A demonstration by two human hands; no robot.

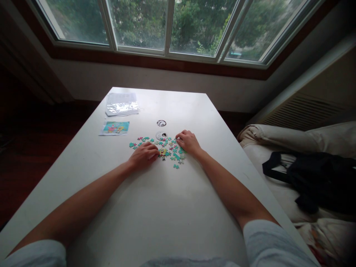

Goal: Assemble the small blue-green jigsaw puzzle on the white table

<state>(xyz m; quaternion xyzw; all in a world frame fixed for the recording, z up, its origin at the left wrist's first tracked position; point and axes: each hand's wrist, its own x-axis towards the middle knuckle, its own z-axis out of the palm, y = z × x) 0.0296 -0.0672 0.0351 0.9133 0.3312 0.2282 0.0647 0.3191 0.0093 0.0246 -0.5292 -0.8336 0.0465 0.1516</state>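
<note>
Resting palm-down on the white worktop [167, 207], both hands sit at the edges of a loose scatter of puzzle pieces [170, 147], mostly teal with some pink and one yellow cluster.

Left hand [144, 155]: at the scatter's near-left edge, fingers curled in and bunched, tips touching the pieces just beside the yellow cluster. Cannot tell whether a piece is pinched.

Right hand [188, 142]: at the scatter's right edge, fingers bent and close together, tips on the pieces. Grip on any piece cannot be told.

Pieces lie mid-worktop, between the hands.

Just beyond the scatter: two small round objects [161, 129], one behind the other. Farther left: a picture card [115, 128], and past it a clear plastic bag [121, 104]. Right of the worktop, a black bag [317, 178] lies on a pale cushion [278, 135].
</note>
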